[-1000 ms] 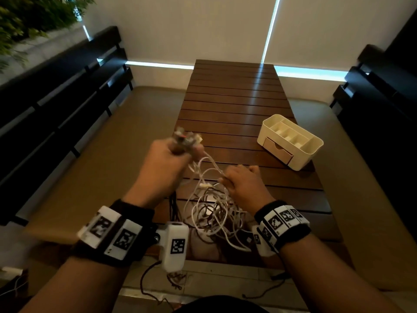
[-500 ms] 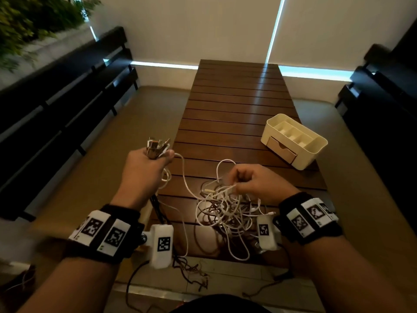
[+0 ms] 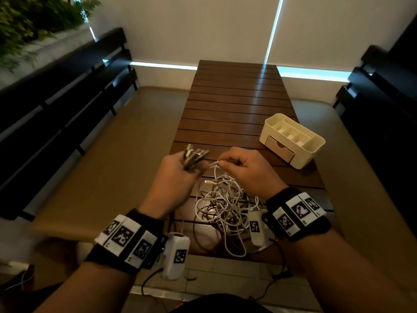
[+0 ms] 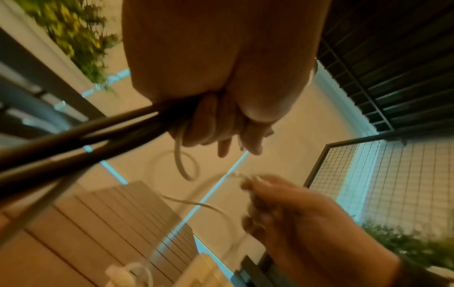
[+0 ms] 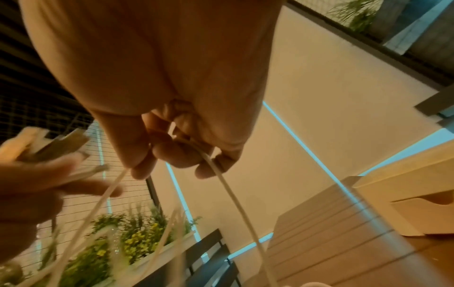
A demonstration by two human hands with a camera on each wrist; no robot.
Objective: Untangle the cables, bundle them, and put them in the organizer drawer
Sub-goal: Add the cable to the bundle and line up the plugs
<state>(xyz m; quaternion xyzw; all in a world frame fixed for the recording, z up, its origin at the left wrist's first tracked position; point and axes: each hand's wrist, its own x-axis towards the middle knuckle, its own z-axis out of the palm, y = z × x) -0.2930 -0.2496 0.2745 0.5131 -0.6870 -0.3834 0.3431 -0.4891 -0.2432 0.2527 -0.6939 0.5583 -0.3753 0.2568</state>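
Note:
A tangle of white and dark cables (image 3: 222,204) lies on the near end of the slatted wooden table (image 3: 237,102). My left hand (image 3: 180,175) is fisted round a bunch of cable plug ends (image 3: 195,155) that stick up out of it; dark cables (image 4: 81,139) run from the fist. Just to its right, my right hand (image 3: 246,168) pinches a white cable (image 3: 214,164) near its end, above the tangle; the strand (image 5: 233,194) hangs down from the fingers. The cream organizer (image 3: 292,140) stands at the right, its small drawer (image 3: 279,149) closed.
Tan cushioned benches (image 3: 108,154) flank the table, with dark slatted backrests (image 3: 56,91) on the left and right. A plant (image 3: 33,21) sits at far left. Thin dark wires (image 3: 153,276) dangle from my wrist cameras over the table's near edge.
My left hand moved right and up with the plug bunch, close to the right hand. My right hand lifted a white cable end up out of the tangle.

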